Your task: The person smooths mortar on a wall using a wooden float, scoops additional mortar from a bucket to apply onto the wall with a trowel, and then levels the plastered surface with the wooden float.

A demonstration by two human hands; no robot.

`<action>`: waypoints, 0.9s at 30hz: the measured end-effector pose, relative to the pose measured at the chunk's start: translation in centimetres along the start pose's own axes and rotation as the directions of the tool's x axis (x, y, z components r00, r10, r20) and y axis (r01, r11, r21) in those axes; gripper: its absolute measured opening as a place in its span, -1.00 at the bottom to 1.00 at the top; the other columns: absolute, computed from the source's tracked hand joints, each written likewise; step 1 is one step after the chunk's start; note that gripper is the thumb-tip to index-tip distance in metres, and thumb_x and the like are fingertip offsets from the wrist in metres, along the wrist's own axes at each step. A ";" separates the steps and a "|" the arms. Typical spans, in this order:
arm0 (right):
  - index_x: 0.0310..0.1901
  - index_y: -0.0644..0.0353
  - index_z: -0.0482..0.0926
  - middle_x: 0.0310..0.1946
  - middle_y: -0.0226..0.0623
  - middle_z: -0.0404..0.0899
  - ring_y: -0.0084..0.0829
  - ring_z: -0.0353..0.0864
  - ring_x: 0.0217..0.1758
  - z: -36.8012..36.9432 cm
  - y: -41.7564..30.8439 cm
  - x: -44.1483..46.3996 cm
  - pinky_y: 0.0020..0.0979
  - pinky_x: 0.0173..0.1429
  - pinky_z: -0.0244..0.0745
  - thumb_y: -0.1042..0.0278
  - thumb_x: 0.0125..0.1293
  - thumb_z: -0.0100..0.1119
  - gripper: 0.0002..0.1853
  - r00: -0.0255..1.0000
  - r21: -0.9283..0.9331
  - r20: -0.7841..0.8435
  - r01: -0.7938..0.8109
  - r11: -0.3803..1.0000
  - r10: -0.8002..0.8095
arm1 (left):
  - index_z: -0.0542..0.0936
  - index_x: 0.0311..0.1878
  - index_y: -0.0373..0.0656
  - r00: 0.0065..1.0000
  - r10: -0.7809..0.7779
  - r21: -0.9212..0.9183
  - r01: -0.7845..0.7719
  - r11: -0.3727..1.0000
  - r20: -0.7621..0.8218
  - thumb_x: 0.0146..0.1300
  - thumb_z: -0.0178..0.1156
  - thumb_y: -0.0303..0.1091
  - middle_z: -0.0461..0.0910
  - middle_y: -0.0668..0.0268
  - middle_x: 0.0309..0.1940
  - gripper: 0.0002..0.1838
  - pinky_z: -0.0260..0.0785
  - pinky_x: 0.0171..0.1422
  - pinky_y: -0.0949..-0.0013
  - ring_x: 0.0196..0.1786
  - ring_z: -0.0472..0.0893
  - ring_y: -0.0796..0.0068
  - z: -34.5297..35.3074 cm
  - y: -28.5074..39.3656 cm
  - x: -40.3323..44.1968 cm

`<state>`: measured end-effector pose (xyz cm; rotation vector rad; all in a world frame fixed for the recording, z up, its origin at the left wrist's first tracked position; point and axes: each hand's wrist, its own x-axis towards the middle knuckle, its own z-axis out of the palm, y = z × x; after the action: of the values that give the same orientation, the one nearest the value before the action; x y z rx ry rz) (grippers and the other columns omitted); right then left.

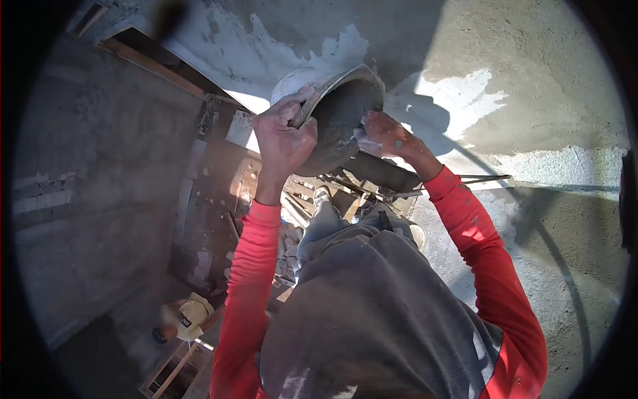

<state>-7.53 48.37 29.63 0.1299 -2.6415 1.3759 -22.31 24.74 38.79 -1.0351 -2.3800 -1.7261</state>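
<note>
A bucket (342,110), pale and plaster-smeared outside with a dark grey inside, is held up in front of me, its mouth tilted towards me. My left hand (287,136) is closed around its rim on the left side. On the right side, my right hand (387,136) is closed at the bucket's edge; its fingertips are partly hidden. Whitish smears cover both hands. Just beyond the bucket is a wall (458,103) with patches of white and grey plaster.
Far below, rubble (289,246) and wood pieces lie around my feet. A thin bar (482,179) juts out along the wall at right. Another person (189,316) in a yellowish shirt is at lower left, beside a wooden frame (174,372). A grey wall (106,159) stands left.
</note>
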 end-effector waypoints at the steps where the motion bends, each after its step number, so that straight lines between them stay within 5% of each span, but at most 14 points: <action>1: -0.14 0.20 0.66 -0.06 -0.28 0.72 -0.39 0.71 0.04 -1.7 -1.6 1.4 -0.25 -0.01 0.60 0.05 0.55 0.35 -0.67 0.995 -0.070 0.073 0.079 0.994 -0.073 | 0.81 -0.19 -0.43 0.999 0.037 -0.046 -0.038 0.998 -0.009 0.03 0.30 -0.66 0.86 -0.03 0.00 -0.75 0.62 0.17 0.31 0.20 0.84 0.21 -0.2 0.6 -0.3; 2: -0.20 0.20 0.63 -0.20 -0.29 0.71 -0.42 0.71 -0.13 -1.0 -3.8 2.3 -0.26 -0.16 0.58 0.04 0.56 0.36 -0.65 0.924 0.045 0.213 -0.335 0.941 0.318 | 0.81 -0.13 -0.44 0.999 0.021 -0.075 -0.023 0.997 -0.038 0.06 0.30 -0.66 0.85 0.05 -0.03 -0.72 0.62 0.14 0.34 0.13 0.84 0.29 -0.6 0.7 -0.4; 3: -0.25 0.21 0.60 -0.33 -0.31 0.70 -0.45 0.72 -0.31 0.5 -5.7 2.5 -0.27 -0.32 0.55 0.03 0.57 0.36 -0.62 0.677 0.098 0.383 -0.706 0.701 0.628 | 0.80 -0.07 -0.44 0.997 -0.041 -0.105 0.034 0.994 -0.064 0.08 0.30 -0.66 0.84 0.11 -0.07 -0.69 0.61 0.11 0.37 0.06 0.82 0.36 -0.8 -0.1 -1.0; 4: -0.26 0.22 0.59 -0.46 -0.35 0.63 -0.48 0.62 -0.47 2.1 -7.0 2.6 -0.27 -0.42 0.49 0.05 0.58 0.35 -0.61 0.694 0.145 0.371 -0.700 0.700 0.617 | 0.79 -0.02 -0.45 0.991 -0.103 -0.138 0.090 0.986 -0.091 0.11 0.30 -0.66 0.83 0.17 -0.10 -0.66 0.60 0.07 0.39 -0.01 0.81 0.43 -1.0 -0.8 -1.6; 7: -0.10 0.37 0.67 -0.48 -0.26 0.64 -0.36 0.61 -0.58 4.3 -9.5 3.7 -0.22 -0.40 0.55 0.17 0.54 0.33 -0.67 0.765 0.185 0.317 -0.629 0.755 0.560 | 0.77 0.10 -0.45 0.921 -0.325 -0.244 0.272 0.931 -0.213 0.15 0.30 -0.66 0.77 0.32 -0.20 -0.59 0.55 -0.03 0.44 -0.19 0.68 0.60 -2.3 -4.2 -2.5; 9: -0.13 0.38 0.68 -0.44 -0.09 0.70 -0.19 0.66 -0.59 7.0 -4.8 2.3 -0.10 -0.30 0.60 0.14 0.52 0.29 -0.64 0.990 -0.029 -0.059 -0.133 0.991 0.131 | 0.76 0.16 -0.45 0.862 -0.434 -0.345 0.337 0.876 -0.261 0.18 0.30 -0.65 0.72 0.39 -0.26 -0.57 0.50 -0.11 0.46 -0.28 0.57 0.67 -2.4 -4.6 -3.1; 13: -0.26 0.41 0.64 -0.29 0.16 0.70 -0.23 0.82 -0.21 2.9 -9.0 5.5 -0.10 -0.14 0.66 -0.03 0.52 0.16 -0.49 0.751 -0.159 0.264 -0.584 0.796 0.605 | 0.78 0.01 -0.42 0.833 -0.422 -0.235 0.357 0.904 -0.358 0.17 0.27 -0.59 0.67 0.37 -0.36 -0.67 0.44 -0.19 0.42 -0.33 0.54 0.63 -0.8 -9.9 -4.8; 15: -0.37 0.36 0.60 -0.52 -0.10 0.54 -0.23 0.66 -0.44 1.2 -7.7 5.2 -0.15 -0.22 0.64 -0.12 0.48 0.21 -0.44 0.888 -0.024 0.151 -0.435 0.900 0.433 | 0.76 -0.12 -0.44 0.792 -0.432 -0.194 0.386 0.902 -0.431 0.17 0.22 -0.65 0.73 0.33 -0.37 -0.76 0.47 -0.19 0.35 -0.35 0.59 0.58 -1.6 -7.6 -4.7; 16: -0.31 0.38 0.63 -0.44 -0.02 0.59 -0.14 0.68 -0.36 -0.5 -7.9 6.8 -0.10 -0.14 0.64 -0.08 0.45 0.24 -0.47 0.917 -0.094 0.170 -0.350 0.932 0.361 | 0.76 -0.09 -0.48 0.800 -0.314 -0.243 0.216 0.946 -0.511 0.13 0.18 -0.67 0.77 0.25 -0.36 -0.71 0.53 -0.15 0.31 -0.33 0.65 0.51 -0.7 -12.1 -5.8; 19: -0.15 0.45 0.71 -0.19 0.20 0.73 0.16 0.74 -0.12 -8.3 -13.1 13.8 0.07 0.07 0.64 0.03 0.39 0.33 -0.53 0.957 -0.506 0.209 -0.069 0.860 0.199 | 0.77 -0.15 -0.49 0.742 -0.371 -0.119 0.371 0.921 -0.558 0.01 0.19 -0.66 0.74 0.17 -0.41 -0.68 0.49 -0.18 0.29 -0.38 0.63 0.46 -2.8 -15.8 -9.2; 21: -0.13 0.45 0.72 -0.16 0.23 0.75 0.25 0.75 -0.01 -12.3 -16.7 17.4 0.12 0.15 0.62 0.05 0.38 0.36 -0.53 0.995 -0.643 0.090 0.025 0.766 0.043 | 0.49 -0.49 -0.45 0.655 -0.290 -0.102 0.310 0.945 -0.697 -0.03 0.17 -0.55 0.52 0.18 -0.62 -0.89 0.30 -0.30 -0.02 -0.54 0.42 0.29 -3.4 -17.4 -11.2; 22: -0.09 0.45 0.71 -0.12 0.27 0.75 0.24 0.76 0.08 -14.0 -24.2 18.6 0.10 0.16 0.63 0.07 0.41 0.36 -0.54 0.992 -0.682 0.024 -0.074 0.728 0.123 | 0.50 -0.48 -0.43 0.630 -0.327 -0.114 0.354 0.928 -0.704 -0.01 0.18 -0.53 0.53 0.18 -0.61 -0.89 0.31 -0.30 -0.02 -0.53 0.43 0.28 -4.0 -17.5 -12.5; 26: -0.01 0.40 0.69 -0.31 0.01 0.74 -0.02 0.75 -0.22 -20.1 -36.6 23.8 -0.13 -0.03 0.64 0.09 0.52 0.34 -0.58 0.922 -0.670 0.129 0.353 0.653 -0.366 | 0.55 -0.46 -0.35 0.576 -0.349 0.003 0.520 0.854 -0.739 0.05 0.21 -0.46 0.57 0.20 -0.58 -0.87 0.37 -0.29 -0.01 -0.50 0.49 0.26 -7.9 -18.8 -16.7; 27: -0.03 0.43 0.71 -0.36 -0.05 0.71 -0.15 0.75 -0.28 -20.6 -41.0 23.7 -0.16 -0.11 0.64 0.13 0.52 0.34 -0.60 0.952 -0.602 0.123 0.295 0.742 -0.279 | 0.57 -0.45 -0.33 0.570 -0.337 0.049 0.556 0.830 -0.750 0.06 0.22 -0.44 0.58 0.21 -0.57 -0.87 0.39 -0.29 -0.01 -0.49 0.51 0.26 -8.7 -19.4 -18.3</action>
<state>-22.53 41.71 78.54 0.4487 -2.7831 0.3726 -21.19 5.08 18.82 0.3353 -2.2937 -1.4113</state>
